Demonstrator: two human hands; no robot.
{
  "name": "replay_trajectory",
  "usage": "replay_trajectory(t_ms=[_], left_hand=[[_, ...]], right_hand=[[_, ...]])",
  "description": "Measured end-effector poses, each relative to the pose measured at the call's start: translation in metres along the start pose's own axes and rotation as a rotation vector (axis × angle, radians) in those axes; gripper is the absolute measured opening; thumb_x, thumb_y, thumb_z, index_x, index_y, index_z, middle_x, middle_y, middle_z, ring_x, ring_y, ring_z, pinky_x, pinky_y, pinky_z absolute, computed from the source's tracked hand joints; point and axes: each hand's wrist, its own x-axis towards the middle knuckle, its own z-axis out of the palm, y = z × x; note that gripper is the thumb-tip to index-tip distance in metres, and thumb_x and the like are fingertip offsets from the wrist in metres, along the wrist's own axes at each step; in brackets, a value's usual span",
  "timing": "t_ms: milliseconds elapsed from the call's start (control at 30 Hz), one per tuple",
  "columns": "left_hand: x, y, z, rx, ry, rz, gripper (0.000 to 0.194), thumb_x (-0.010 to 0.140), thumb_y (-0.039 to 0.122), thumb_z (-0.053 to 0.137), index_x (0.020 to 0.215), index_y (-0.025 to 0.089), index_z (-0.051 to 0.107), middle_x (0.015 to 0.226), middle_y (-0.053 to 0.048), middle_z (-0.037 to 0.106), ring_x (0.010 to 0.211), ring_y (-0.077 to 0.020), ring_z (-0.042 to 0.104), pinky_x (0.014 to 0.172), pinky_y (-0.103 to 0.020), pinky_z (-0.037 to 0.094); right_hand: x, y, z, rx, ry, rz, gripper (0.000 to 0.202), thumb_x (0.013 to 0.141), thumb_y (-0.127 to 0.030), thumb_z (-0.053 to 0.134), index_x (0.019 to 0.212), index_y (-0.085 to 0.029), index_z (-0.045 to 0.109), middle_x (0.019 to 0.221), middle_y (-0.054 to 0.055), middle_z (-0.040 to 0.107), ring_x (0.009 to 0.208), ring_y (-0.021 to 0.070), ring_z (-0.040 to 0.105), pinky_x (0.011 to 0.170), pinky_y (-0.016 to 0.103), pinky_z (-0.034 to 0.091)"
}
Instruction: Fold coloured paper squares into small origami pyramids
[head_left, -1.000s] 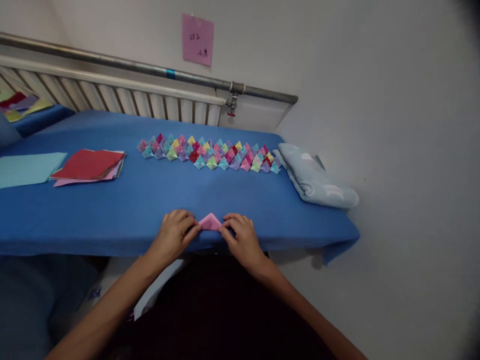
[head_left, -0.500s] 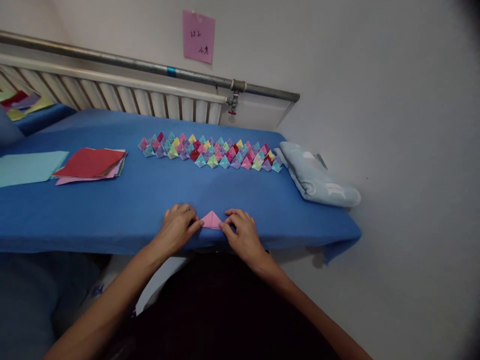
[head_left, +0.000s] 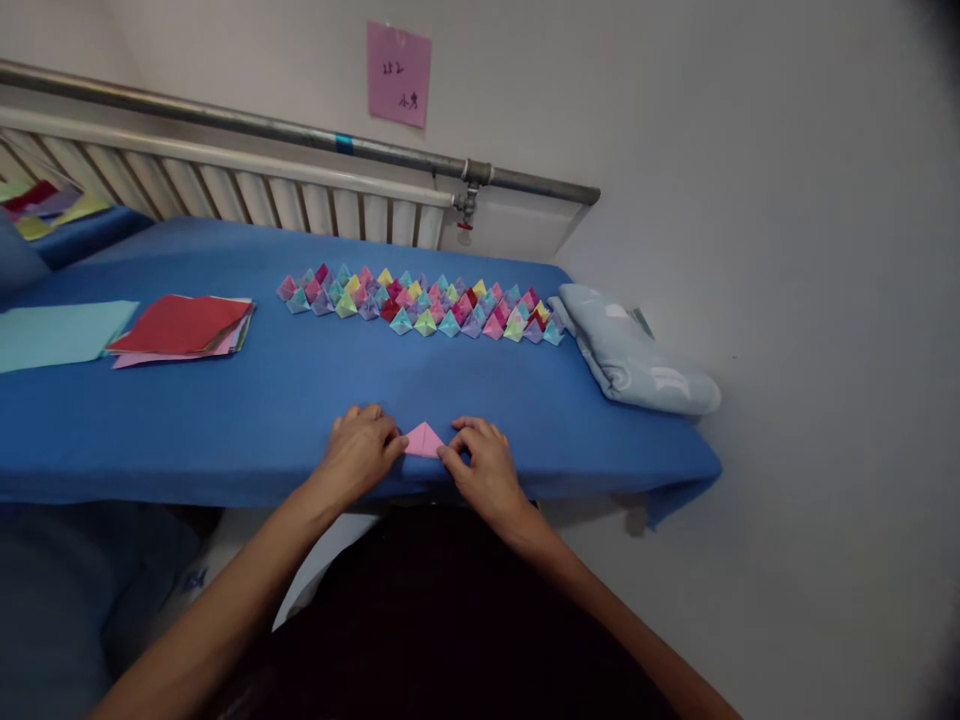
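Observation:
A small pink sheet of paper folded into a triangle (head_left: 424,440) lies near the front edge of the blue-covered table (head_left: 285,400), its peak pointing away from me and a crease down its middle. At its left corner, my left hand (head_left: 363,440) pinches the paper between thumb and fingers. My right hand (head_left: 484,465) grips the right corner the same way, fingers curled. Beyond them, rows of folded paper pieces (head_left: 448,322) in pink, blue, yellow, purple and red stand close together.
To the left are a stack of coloured paper (head_left: 184,325), red on top, and light blue sheets (head_left: 60,335). A folded light blue blanket (head_left: 637,360) lies at the right end. A radiator (head_left: 300,205) and pipe (head_left: 240,120) run behind the table. A pink note (head_left: 399,75) hangs on the wall.
Almost nothing differs. My left hand has shifted very slightly to the right at the paper's corner; the folded triangle and my right hand stay where they were.

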Motion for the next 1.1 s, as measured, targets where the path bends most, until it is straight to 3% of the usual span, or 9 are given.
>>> replay_trajectory(t_ms=[867,1033,1100], left_hand=[[-0.002,0.011,0.002,0.071,0.044,-0.038,0.03,0.087,0.033,0.046,0.083,0.015,0.07,0.096,-0.014,0.063,0.094,-0.0324,0.054,0.08,-0.046,0.042],[-0.003,0.013,0.001,0.088,0.041,-0.042,0.031,0.088,0.033,0.045,0.086,0.014,0.07,0.098,-0.015,0.064,0.095,-0.0323,0.054,0.079,-0.045,0.042],[-0.002,0.013,0.002,0.097,0.038,-0.041,0.031,0.088,0.033,0.045,0.085,0.015,0.07,0.098,-0.015,0.064,0.095,-0.0319,0.054,0.079,-0.044,0.042]], right_hand=[[0.001,0.0,-0.002,-0.01,-0.022,-0.019,0.021,0.082,-0.021,0.063,0.063,-0.02,0.055,0.103,0.007,0.066,0.103,0.0233,0.057,0.087,0.038,0.038],[0.0,-0.003,-0.003,-0.064,-0.05,-0.056,0.004,0.086,-0.02,0.061,0.082,-0.021,0.063,0.104,0.006,0.064,0.099,0.023,0.054,0.085,0.037,0.037],[-0.002,-0.004,-0.003,-0.083,-0.064,-0.126,0.014,0.089,-0.017,0.057,0.097,-0.024,0.066,0.108,0.006,0.063,0.098,0.0224,0.053,0.083,0.036,0.036]])
